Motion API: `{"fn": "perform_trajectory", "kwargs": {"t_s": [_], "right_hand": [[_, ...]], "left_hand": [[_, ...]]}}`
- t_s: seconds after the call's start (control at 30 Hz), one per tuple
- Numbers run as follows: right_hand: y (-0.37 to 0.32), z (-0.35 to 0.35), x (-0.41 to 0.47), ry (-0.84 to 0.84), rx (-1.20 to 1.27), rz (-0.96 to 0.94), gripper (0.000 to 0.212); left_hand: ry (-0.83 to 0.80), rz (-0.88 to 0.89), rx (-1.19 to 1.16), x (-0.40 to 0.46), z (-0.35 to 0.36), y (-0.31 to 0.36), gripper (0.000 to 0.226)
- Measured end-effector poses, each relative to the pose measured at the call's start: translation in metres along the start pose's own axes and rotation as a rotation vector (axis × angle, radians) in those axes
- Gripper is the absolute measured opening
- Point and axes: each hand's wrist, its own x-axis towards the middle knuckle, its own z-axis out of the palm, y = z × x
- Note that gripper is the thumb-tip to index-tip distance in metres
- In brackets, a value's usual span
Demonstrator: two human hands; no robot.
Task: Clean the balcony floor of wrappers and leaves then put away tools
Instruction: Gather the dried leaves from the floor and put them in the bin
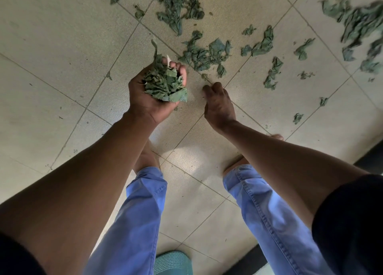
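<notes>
My left hand (153, 92) is palm up above the tiled floor, its fingers curled round a heap of dry green leaves (164, 84). My right hand (218, 103) reaches down to the floor beside it, back of the hand up, fingertips pinched together on a small leaf scrap (205, 87). Just beyond the fingers lies a clump of crumpled leaves (204, 56). More loose leaves are scattered across the tiles ahead, in a pile at the top centre (178, 7) and another at the far right (360, 28).
Beige floor tiles (62, 47) with dark grout lines fill the view. My bare feet and blue trouser legs (143, 212) stand below the hands. A teal mesh object (173, 262) shows at the bottom edge. A dark edge (369, 156) runs along the right side.
</notes>
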Motion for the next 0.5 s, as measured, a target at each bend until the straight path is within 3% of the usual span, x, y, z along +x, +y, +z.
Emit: {"fn": "perform_trajectory", "kwargs": {"t_s": [0.2, 0.37, 0.43, 0.5], "right_hand": [[-0.017, -0.011, 0.016, -0.027, 0.124, -0.026, 0.029], [-0.061, -0.006, 0.045, -0.010, 0.261, -0.096, 0.024], [-0.070, -0.006, 0.055, -0.054, 0.198, -0.097, 0.029], [-0.074, -0.008, 0.058, -0.104, 0.031, -0.081, 0.047]], "left_hand": [[0.015, 0.105, -0.085, -0.012, -0.010, 0.035, 0.030], [0.081, 0.165, -0.103, -0.023, -0.016, 0.063, 0.039], [0.086, 0.144, -0.148, -0.026, -0.020, 0.073, 0.033], [0.143, 0.159, -0.127, -0.031, -0.025, 0.075, 0.030]]}}
